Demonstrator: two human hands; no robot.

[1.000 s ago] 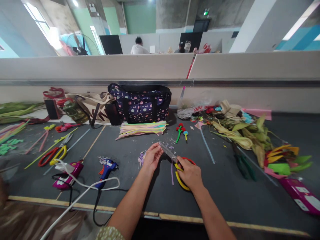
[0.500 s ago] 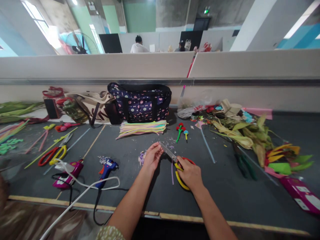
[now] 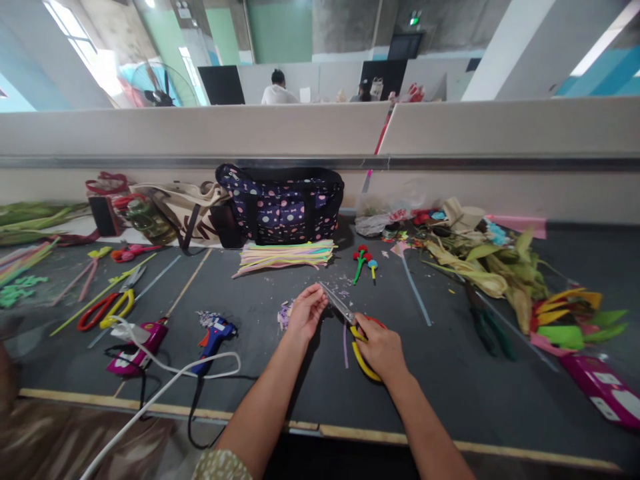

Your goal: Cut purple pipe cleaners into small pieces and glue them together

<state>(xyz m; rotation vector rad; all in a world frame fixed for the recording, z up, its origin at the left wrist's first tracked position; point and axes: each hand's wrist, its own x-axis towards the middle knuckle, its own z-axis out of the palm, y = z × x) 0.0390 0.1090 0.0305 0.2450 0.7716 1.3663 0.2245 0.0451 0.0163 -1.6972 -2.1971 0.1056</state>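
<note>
My right hand grips the scissors, whose handles are yellow and red. Their blades point up and left, towards the fingertips of my left hand. That hand is closed in a pinch at the blade tips; what it pinches is too small to make out. Beside and partly behind my left hand lies a small pile of purple and white snippets. A thin purple strip rests on the table below the blades. Past the hands lie a green stem with red pompoms and a smaller blue-topped piece.
A bundle of pastel pipe cleaners lies before a dotted bag. To the left are a blue glue gun, a white cable and second scissors. Dried husks and dark-handled pliers lie right.
The scissor blades have shifted a little and now show a different face, as two narrow edges. Both hands stay almost where they were.
</note>
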